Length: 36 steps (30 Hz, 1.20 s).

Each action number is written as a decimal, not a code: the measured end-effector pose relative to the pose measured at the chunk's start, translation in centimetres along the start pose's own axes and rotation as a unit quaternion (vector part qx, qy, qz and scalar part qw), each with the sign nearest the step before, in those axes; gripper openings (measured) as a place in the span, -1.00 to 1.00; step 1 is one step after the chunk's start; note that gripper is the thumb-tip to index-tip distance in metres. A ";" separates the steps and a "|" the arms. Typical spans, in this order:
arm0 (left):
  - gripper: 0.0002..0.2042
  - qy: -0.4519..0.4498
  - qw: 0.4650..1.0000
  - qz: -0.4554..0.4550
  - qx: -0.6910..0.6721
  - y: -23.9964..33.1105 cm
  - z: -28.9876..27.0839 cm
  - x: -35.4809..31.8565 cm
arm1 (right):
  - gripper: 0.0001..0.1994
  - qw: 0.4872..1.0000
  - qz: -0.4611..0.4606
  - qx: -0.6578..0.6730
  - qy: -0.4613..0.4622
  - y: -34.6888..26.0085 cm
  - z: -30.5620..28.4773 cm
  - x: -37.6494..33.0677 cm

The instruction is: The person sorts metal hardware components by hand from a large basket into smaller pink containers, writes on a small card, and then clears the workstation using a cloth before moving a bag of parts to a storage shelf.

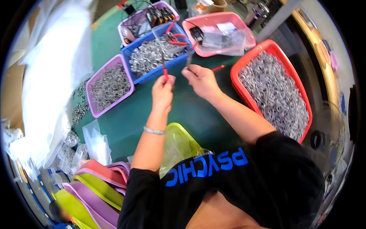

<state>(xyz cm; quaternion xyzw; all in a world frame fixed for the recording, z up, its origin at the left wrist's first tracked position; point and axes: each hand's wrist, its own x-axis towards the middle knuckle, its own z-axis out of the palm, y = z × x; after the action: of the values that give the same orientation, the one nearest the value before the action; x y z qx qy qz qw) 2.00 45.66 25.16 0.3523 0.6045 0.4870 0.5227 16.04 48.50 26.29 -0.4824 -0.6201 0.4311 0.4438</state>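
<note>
Above the green table, my left hand (163, 93) is closed around a slim red-handled tool (165, 72) with a thin metal upper end; its exact kind does not show. To its right, my right hand (204, 81) pinches a narrow grey metal piece (189, 59), blurred and too small to name. The two hands are close but apart. Just beyond them stands a blue basket (143, 79) of shiny metal rings or clasps (146, 57), with red-handled pliers (177, 39) on top at its right. A purple basket (132, 89) of small metal parts (110, 87) stands left of it.
A red basket (238, 82) heaped with metal parts (272, 93) stands at right. A pink tray (213, 18) with plastic bags and a lilac tray (167, 4) of tools are at the back. Stacked baskets (97, 191) and white plastic sheeting (53, 84) fill the left; a yellow-green basket (185, 133) is near me.
</note>
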 end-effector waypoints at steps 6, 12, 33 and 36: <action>-0.76 -0.064 0.974 0.098 -0.196 -0.2 -1.5 -4.6 | -0.82 0.968 0.105 0.115 -0.198 -3.7 1.7 -2.2; -0.67 -0.119 0.963 0.057 -0.233 -3.3 -3.3 -6.8 | -0.81 0.922 0.186 0.188 -0.282 -4.3 3.6 -2.2; -0.86 0.003 0.979 -0.075 -0.190 -3.2 -3.9 -8.9 | -0.75 0.736 -0.157 -0.628 -0.199 5.9 4.2 20.0; -0.87 0.018 0.981 -0.077 -0.177 -3.0 -3.7 -8.8 | -0.82 0.734 -0.175 -0.613 -0.234 6.7 3.5 20.8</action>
<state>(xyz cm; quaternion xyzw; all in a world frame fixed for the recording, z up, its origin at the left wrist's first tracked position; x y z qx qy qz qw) 0.49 35.77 24.74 0.1974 0.5433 0.5512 0.6018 11.22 69.64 21.78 -0.4170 -0.9076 -0.0290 -0.0398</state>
